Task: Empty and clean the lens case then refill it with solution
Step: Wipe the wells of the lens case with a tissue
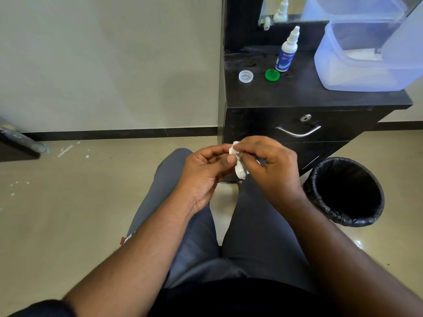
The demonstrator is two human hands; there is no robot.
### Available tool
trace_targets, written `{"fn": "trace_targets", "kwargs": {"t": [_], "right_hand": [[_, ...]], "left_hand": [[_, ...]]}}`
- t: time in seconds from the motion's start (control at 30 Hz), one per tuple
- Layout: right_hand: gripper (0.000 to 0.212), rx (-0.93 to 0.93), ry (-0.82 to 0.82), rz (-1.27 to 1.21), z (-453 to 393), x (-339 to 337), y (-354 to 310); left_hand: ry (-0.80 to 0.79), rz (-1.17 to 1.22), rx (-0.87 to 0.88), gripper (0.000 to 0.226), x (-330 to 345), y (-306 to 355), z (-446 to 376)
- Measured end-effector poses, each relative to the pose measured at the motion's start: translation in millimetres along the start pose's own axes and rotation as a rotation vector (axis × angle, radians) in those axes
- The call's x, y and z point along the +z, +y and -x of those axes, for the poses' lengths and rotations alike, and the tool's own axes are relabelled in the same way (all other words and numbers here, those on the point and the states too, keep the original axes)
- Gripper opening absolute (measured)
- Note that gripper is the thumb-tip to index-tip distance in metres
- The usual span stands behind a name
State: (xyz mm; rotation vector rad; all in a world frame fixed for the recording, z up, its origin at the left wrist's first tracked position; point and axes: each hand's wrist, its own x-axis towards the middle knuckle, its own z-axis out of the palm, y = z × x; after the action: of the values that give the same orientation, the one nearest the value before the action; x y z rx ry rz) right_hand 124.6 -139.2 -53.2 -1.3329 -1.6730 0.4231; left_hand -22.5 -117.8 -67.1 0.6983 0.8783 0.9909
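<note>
Both forearms are seen entering from the lower edge, above a lap in grey trousers. At centre, the left hand is curled, its thumb and fingers holding the white lens case upright over the knees. Against the case's upper end the right hand is closed, pinching a small white wad, seemingly tissue; the case's wells are hidden by the fingers.

Beige glossy floor tiles, flecked with white spots, are bounded by a plain pale wall with a dark skirting. At the far left a dark object is cut off by the frame edge.

To the right, a black cabinet with a lock and a metal drawer handle is shown. On its top, from left to right, lie a clear cap, a green cap, a white-and-blue solution bottle and a translucent plastic container, the last partly cropped. The bottle's label print is too blurred to be read. Behind, a mirror reflects the bottle. A black-lined waste bin stands on the floor beside the cabinet.
</note>
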Motion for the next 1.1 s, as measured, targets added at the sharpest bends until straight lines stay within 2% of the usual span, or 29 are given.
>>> {"fn": "trace_targets", "kwargs": {"t": [0.1,0.27,0.37,0.53,0.67,0.8,0.97,1.1], "right_hand": [[0.018,0.098,-0.019,-0.009,-3.0,1.4,3.2],[0.017,-0.039,-0.071,-0.011,-4.6,1.8,0.8],[0.019,0.074,-0.095,-0.040,-6.9,-0.8,4.4],[0.016,-0.025,-0.074,-0.002,-4.1,0.5,2.4],[0.017,0.128,-0.044,-0.008,-2.9,-0.2,8.2],[0.015,-0.001,-0.024,-0.014,0.9,2.3,4.5],[0.018,0.144,0.003,-0.042,2.3,2.3,7.2],[0.018,0.084,0.007,-0.064,4.8,4.4,2.9]], "left_hand": [[0.003,-0.022,-0.004,0.030,-2.7,-0.9,-0.1],[0.011,-0.025,-0.012,0.029,-6.6,0.1,-1.6],[0.007,-0.035,-0.027,0.030,-6.6,-1.6,-1.6],[0.017,-0.021,-0.060,0.034,-3.9,-2.9,-1.1],[0.013,0.005,-0.081,0.030,-1.3,-3.9,0.8],[0.035,0.013,-0.078,0.035,-1.1,-5.3,1.0],[0.061,0.039,-0.059,0.027,-0.7,-6.2,0.8],[0.054,0.064,-0.039,0.030,-2.9,-3.7,-1.5]]}}
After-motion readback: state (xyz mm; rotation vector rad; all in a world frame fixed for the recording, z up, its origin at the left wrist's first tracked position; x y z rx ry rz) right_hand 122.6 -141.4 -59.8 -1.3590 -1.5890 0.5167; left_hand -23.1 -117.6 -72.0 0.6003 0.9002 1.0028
